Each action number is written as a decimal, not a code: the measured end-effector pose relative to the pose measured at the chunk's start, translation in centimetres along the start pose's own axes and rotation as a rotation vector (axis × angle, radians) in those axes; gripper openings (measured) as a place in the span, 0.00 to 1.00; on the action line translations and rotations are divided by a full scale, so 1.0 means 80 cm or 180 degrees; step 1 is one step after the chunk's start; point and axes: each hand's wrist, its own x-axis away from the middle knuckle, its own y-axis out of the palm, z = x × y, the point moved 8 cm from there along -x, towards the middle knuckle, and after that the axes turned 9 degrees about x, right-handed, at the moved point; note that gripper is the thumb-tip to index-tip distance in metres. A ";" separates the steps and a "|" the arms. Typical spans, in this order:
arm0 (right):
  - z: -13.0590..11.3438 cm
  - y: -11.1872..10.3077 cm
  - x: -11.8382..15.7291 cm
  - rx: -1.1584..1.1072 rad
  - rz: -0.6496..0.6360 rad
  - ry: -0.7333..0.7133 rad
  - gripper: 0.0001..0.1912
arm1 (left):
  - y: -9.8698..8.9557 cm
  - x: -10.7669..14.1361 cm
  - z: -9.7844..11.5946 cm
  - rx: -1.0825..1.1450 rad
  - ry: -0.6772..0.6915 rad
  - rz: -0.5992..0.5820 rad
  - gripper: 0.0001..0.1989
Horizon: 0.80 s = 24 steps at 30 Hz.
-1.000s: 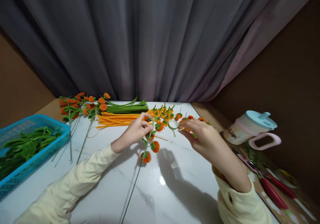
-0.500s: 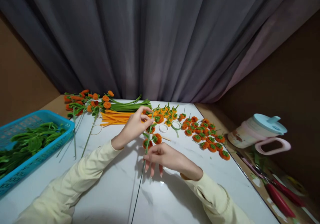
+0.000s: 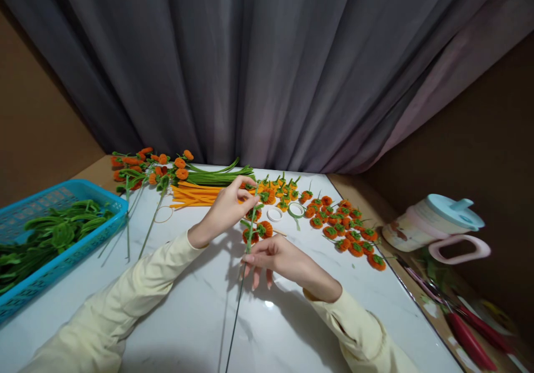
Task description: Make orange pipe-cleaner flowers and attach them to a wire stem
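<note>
My left hand (image 3: pixel 229 206) pinches the upper end of a thin wire stem (image 3: pixel 251 230) between thumb and fingertips. Lower down, my right hand (image 3: pixel 287 263) has its thumb and forefinger closed on the same stem, its other fingers hanging loosely. Pale green wrapping covers the stem's upper part, and bare dark wire runs below toward me. Small orange fuzzy pumpkin-like balls (image 3: pixel 264 229) with green tops sit beside the stem; whether all are attached to it is unclear. Behind them lie a white ring (image 3: pixel 275 214) and a green tape roll (image 3: pixel 296 210).
A blue basket (image 3: pixel 120 213) of green fuzzy leaves stands left. Orange strips (image 3: pixel 192 195), green strips (image 3: pixel 208 178) and finished stems (image 3: pixel 152 223) lie at the back. Several orange balls (image 3: pixel 342 225) spread rightward. A lidded cup (image 3: pixel 434 223) and red-handled tool (image 3: pixel 471 342) are far right.
The view has shifted slightly. My right hand is at nearly the same spot on the stem, and both hands keep their pinch.
</note>
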 end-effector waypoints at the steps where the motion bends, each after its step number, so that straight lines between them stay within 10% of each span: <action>1: 0.000 -0.001 0.000 0.0016 0.0033 0.0000 0.22 | 0.000 0.000 -0.001 -0.0001 0.0003 0.0002 0.12; 15: -0.005 0.002 0.004 0.0206 -0.0158 0.0009 0.25 | 0.001 -0.001 0.002 0.0153 -0.0179 -0.0025 0.13; 24: 0.058 0.010 -0.013 -0.0057 0.0628 0.0191 0.26 | 0.003 -0.013 -0.079 0.0209 -0.0609 -0.0256 0.14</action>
